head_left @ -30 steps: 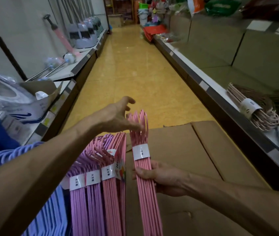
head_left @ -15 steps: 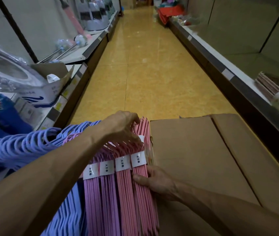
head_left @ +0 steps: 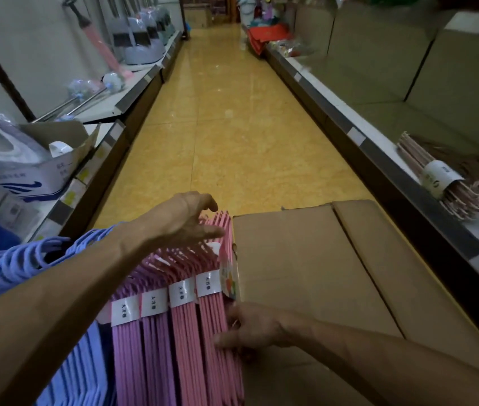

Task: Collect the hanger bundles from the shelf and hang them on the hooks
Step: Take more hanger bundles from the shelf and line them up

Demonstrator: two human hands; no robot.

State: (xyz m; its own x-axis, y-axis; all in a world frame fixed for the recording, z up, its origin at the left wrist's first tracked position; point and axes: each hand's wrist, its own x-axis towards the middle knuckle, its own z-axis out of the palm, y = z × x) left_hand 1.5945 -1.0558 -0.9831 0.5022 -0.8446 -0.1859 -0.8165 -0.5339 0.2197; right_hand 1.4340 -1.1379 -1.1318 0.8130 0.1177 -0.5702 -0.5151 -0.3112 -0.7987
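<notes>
The rightmost pink hanger bundle (head_left: 217,317), apart from the others a second ago, now sits flush against the pink and purple bundles (head_left: 150,332) beside the cardboard box (head_left: 305,273). The left hand (head_left: 185,221) rests over the hook ends with fingers spread wide and relaxed. The right hand (head_left: 250,326) presses the bundle's side with straightish fingers. Gathering looks nearly done, while another bundle (head_left: 449,180) waits on the right shelf (head_left: 378,153).
</notes>
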